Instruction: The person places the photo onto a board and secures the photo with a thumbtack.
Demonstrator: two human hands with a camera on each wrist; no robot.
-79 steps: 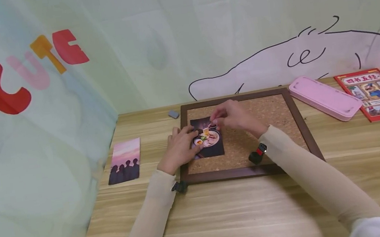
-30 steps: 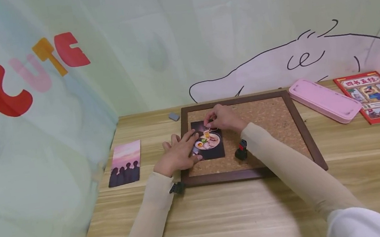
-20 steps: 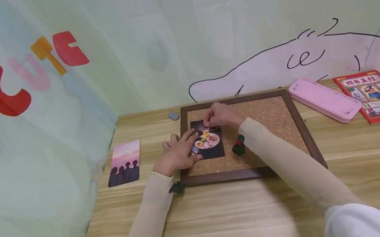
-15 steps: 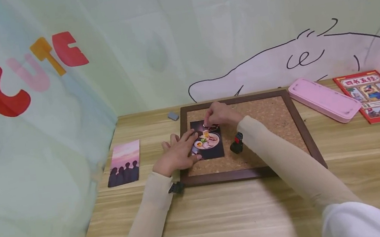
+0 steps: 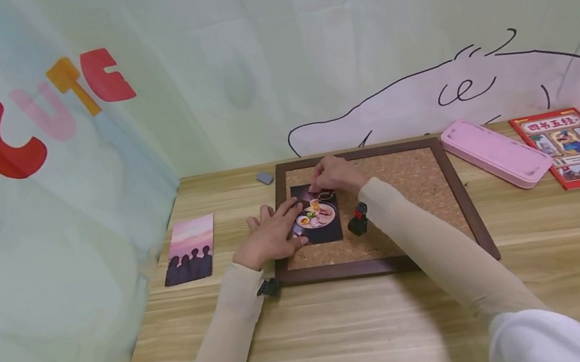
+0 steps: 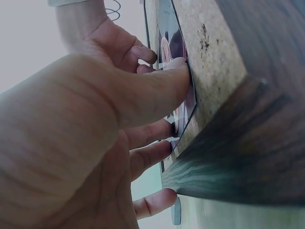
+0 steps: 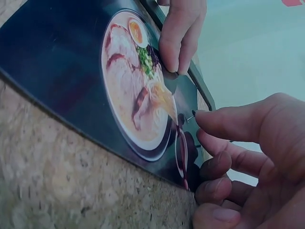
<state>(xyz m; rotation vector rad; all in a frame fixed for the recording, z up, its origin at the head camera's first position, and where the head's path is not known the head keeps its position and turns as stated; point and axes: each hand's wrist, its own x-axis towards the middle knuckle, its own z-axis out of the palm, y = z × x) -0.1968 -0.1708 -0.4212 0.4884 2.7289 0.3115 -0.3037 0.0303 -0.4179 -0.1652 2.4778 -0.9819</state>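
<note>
A dark photo of a ramen bowl [image 5: 330,234] lies on the left part of a brown-framed corkboard [image 5: 400,185]. My left hand [image 5: 271,236] rests on the photo's left side, fingers spread and fairly straight, the thumb near its lower edge. At the photo's top edge, my right hand [image 5: 339,174] pinches a small pin between thumb and forefinger. In the right wrist view the thin metal shaft of the pin [image 7: 190,118] shows at the photo's surface; its head is mostly hidden by the fingertips. Whether the tip has entered the board I cannot tell.
Left of the board lies a second photo [image 5: 189,249] with silhouettes under a pink sky. A grey eraser-like block [image 5: 264,177] sits by the board's upper left corner. A pink pencil case [image 5: 495,152] and a red book [image 5: 577,149] are at the right.
Over the first part, my right hand moved left along the photo's top, toward its middle, and it has stayed there with slight wrist turning. The left hand shifted slightly left, still on the photo.
</note>
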